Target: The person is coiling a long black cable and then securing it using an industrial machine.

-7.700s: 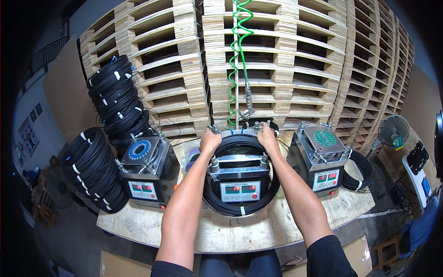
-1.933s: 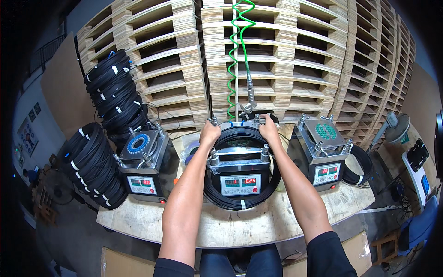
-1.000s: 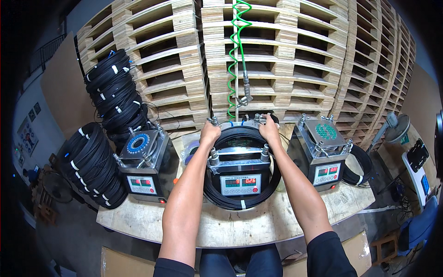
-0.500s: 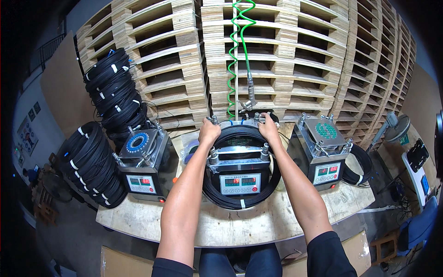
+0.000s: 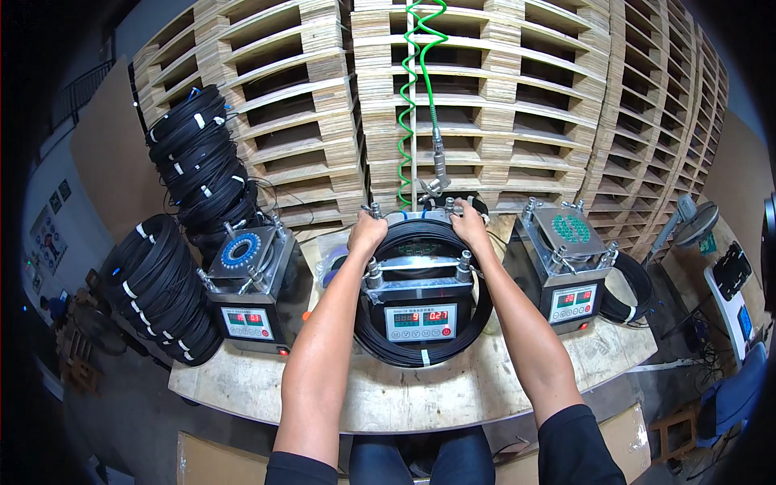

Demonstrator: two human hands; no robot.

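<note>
A large coil of black cable [image 5: 426, 356] hangs around the front of the middle machine, framing its control panel [image 5: 421, 322] with lit red digits. My left hand [image 5: 368, 233] is at the machine's rear left corner, its fingers closed about a metal clamp knob [image 5: 375, 210]. At the rear right corner, my right hand [image 5: 470, 226] has its fingers closed around the matching knob [image 5: 450, 206]. Nearer me, two more metal knobs stand at the front corners of the top plate [image 5: 420, 263]. The upper part of the coil passes between my wrists and partly hides the machine's top.
A similar machine with a blue ring [image 5: 240, 248] stands at left, and another with green pieces [image 5: 571, 229] at right. Stacked cable coils [image 5: 166, 291] rise on the left. A green coiled air hose [image 5: 432, 73] hangs before wooden pallets [image 5: 485, 89]. All machines share the wooden table [image 5: 380, 408].
Both hands stay at the rear knobs with hardly any motion. The lit digits on the machines' displays have changed.
</note>
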